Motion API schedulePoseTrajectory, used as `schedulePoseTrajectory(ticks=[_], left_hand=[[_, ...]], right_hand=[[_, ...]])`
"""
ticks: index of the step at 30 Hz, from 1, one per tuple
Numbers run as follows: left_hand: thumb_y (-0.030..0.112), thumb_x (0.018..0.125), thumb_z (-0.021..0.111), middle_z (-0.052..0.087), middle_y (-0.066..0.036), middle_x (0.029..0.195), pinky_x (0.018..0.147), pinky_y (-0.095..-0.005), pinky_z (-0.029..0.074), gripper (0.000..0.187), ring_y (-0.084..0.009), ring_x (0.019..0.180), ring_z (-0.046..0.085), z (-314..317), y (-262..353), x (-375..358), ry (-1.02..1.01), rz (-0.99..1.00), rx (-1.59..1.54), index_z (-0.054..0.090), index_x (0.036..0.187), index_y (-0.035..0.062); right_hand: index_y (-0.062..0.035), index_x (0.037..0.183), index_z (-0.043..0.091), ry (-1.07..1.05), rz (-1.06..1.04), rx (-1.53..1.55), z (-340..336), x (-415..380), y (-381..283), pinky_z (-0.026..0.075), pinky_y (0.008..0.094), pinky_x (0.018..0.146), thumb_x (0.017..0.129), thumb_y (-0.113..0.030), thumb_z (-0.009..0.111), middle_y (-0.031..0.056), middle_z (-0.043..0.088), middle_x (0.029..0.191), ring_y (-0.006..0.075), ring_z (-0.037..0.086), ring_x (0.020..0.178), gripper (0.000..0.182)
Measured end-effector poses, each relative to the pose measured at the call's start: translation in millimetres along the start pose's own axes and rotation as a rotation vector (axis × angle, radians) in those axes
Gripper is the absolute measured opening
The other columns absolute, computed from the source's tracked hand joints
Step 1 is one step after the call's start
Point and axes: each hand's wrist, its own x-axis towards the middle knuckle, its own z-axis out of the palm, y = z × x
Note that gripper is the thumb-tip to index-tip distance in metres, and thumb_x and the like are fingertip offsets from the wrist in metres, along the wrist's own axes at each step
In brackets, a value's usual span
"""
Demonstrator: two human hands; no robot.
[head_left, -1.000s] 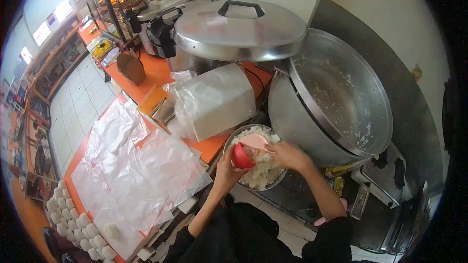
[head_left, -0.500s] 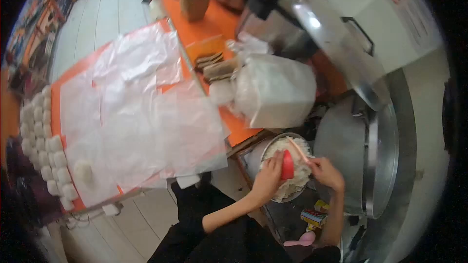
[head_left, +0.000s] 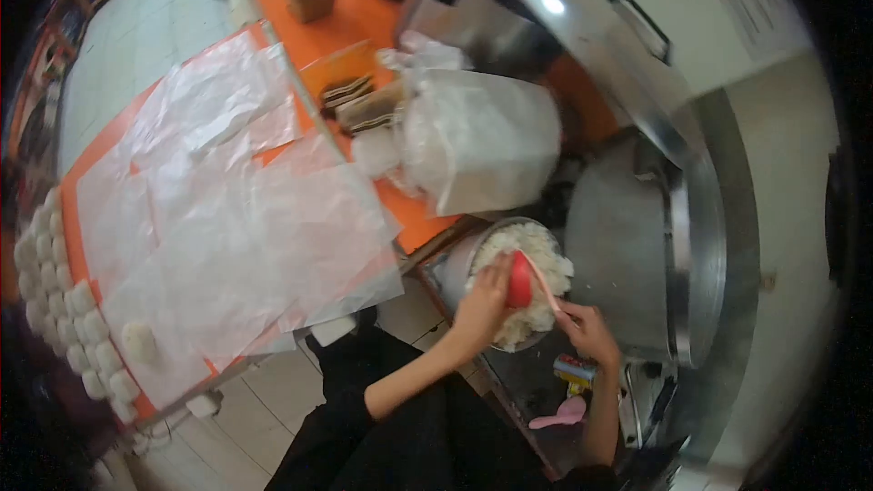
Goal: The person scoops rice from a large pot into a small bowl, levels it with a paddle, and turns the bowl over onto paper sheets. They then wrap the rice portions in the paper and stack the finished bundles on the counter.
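Observation:
My left hand (head_left: 484, 305) is closed around a red cup-like mold (head_left: 519, 280), held over a metal pot (head_left: 461, 265) full of white rice (head_left: 526, 236). From the other side, my right hand (head_left: 589, 332) grips the handle of a pale pink rice paddle (head_left: 543, 285). The paddle's blade lies along the right edge of the red mold and appears to touch it. What is inside the mold cannot be made out. A pink spoon (head_left: 568, 413) and a small yellow and blue box (head_left: 575, 371) lie below the pot, near my right forearm.
Plastic sheets (head_left: 245, 250) cover the orange table at left, with one rice cake (head_left: 139, 343) on them and several more (head_left: 82, 314) along the edge. A plastic bag (head_left: 491, 141) sits behind the rice pot. A big metal pot (head_left: 618, 255) stands at right.
The view has shifted, so the scene sits further left and up. The paddle has tilted and come closer to the right side of the red mold. Both hands keep their grip.

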Motion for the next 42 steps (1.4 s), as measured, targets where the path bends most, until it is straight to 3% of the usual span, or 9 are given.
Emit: schedulePoseTrajectory(ticks=[4, 8, 11, 14, 17, 20, 28, 34, 42], left_hand=[[0.018, 0.062, 0.078, 0.053, -0.022, 0.118, 0.090, -0.0415, 0.043, 0.085, -0.0387, 0.109, 0.050, -9.4, -10.1, 9.8, -0.024, 0.124, -0.008, 0.033, 0.132, 0.0037], [0.021, 0.060, 0.081, 0.053, -0.021, 0.118, 0.091, -0.0399, 0.043, 0.085, -0.0366, 0.109, 0.051, -28.1, -2.7, 23.1, -0.134, 0.213, 0.128, 0.038, 0.131, 0.0031], [0.024, 0.058, 0.082, 0.053, -0.020, 0.120, 0.092, -0.0400, 0.042, 0.089, -0.0365, 0.110, 0.051, -40.0, 9.4, 28.4, -0.238, 0.147, 0.092, 0.039, 0.132, 0.0040], [0.020, 0.056, 0.082, 0.052, -0.020, 0.121, 0.092, -0.0397, 0.042, 0.089, -0.0360, 0.110, 0.050, -38.5, 10.2, 29.2, -0.281, 0.143, 0.110, 0.038, 0.132, 0.0036], [0.013, 0.055, 0.082, 0.051, -0.020, 0.123, 0.092, -0.0393, 0.043, 0.088, -0.0362, 0.111, 0.050, -37.9, 14.4, 28.7, -0.298, 0.142, 0.158, 0.039, 0.131, 0.0025], [0.012, 0.054, 0.081, 0.050, -0.018, 0.125, 0.092, -0.0394, 0.043, 0.088, -0.0358, 0.111, 0.050, -34.4, 15.4, 30.3, -0.294, 0.196, 0.192, 0.039, 0.131, 0.0027], [0.012, 0.053, 0.082, 0.050, -0.016, 0.125, 0.092, -0.0390, 0.043, 0.087, -0.0348, 0.111, 0.050, -25.4, 13.4, 29.7, -0.266, 0.191, 0.203, 0.041, 0.129, 0.0030], [0.013, 0.053, 0.082, 0.051, -0.019, 0.122, 0.091, -0.0400, 0.043, 0.086, -0.0357, 0.111, 0.050, -18.8, 13.0, 26.2, -0.213, 0.223, 0.263, 0.042, 0.128, 0.0015], [0.021, 0.051, 0.084, 0.055, -0.020, 0.117, 0.088, -0.0394, 0.046, 0.087, -0.0358, 0.106, 0.054, -13.1, 5.0, 22.7, -0.142, 0.271, 0.287, 0.044, 0.126, 0.0001]], right_hand=[[0.0018, 0.109, 0.059, 0.190, 0.030, 0.065, 19.8, -22.1, 11.2, 0.041, 0.0285, 0.057, 0.090, -0.021, 0.054, 0.0028, 0.054, 0.065, 0.0113, 0.046, 0.060, 0.030], [-0.0010, 0.115, 0.056, 0.390, 0.231, 0.737, 44.5, -82.6, -4.9, 0.032, 0.0206, 0.041, 0.094, -0.025, 0.047, -0.0015, 0.047, 0.062, 0.0039, 0.040, 0.048, 0.033], [-0.0037, 0.113, 0.054, 0.392, 0.430, 1.093, 69.2, -116.3, -13.2, 0.025, 0.0174, 0.035, 0.095, -0.027, 0.045, -0.0036, 0.044, 0.061, 0.0008, 0.036, 0.044, 0.031], [-0.0045, 0.111, 0.054, 0.454, 0.394, 1.333, 94.5, -110.8, -17.4, 0.025, 0.0177, 0.035, 0.096, -0.028, 0.042, -0.0026, 0.043, 0.061, 0.0017, 0.036, 0.043, 0.030], [-0.0038, 0.113, 0.053, 0.506, 0.355, 1.107, 114.9, -89.9, -19.6, 0.026, 0.0183, 0.035, 0.097, -0.027, 0.041, -0.0020, 0.041, 0.061, 0.0024, 0.035, 0.043, 0.031], [-0.0026, 0.110, 0.053, 0.560, 0.303, 1.109, 129.6, -70.5, -24.3, 0.027, 0.0196, 0.036, 0.097, -0.027, 0.039, -0.0024, 0.039, 0.060, 0.0030, 0.035, 0.043, 0.031], [-0.0017, 0.125, 0.047, 0.360, 0.180, 1.237, 119.5, -25.5, -2.6, 0.025, 0.0191, 0.036, 0.097, -0.026, 0.041, -0.0018, 0.040, 0.062, 0.0031, 0.034, 0.045, 0.037], [0.0035, 0.114, 0.054, 0.257, -0.122, 0.669, 103.3, -23.0, 15.9, 0.037, 0.0253, 0.047, 0.094, -0.019, 0.047, 0.0004, 0.047, 0.061, 0.0078, 0.041, 0.053, 0.031], [0.0017, 0.111, 0.056, 0.204, -0.204, 0.482, 95.8, -36.2, 12.2, 0.038, 0.0289, 0.052, 0.093, -0.016, 0.048, 0.0036, 0.047, 0.061, 0.0103, 0.042, 0.057, 0.026]])
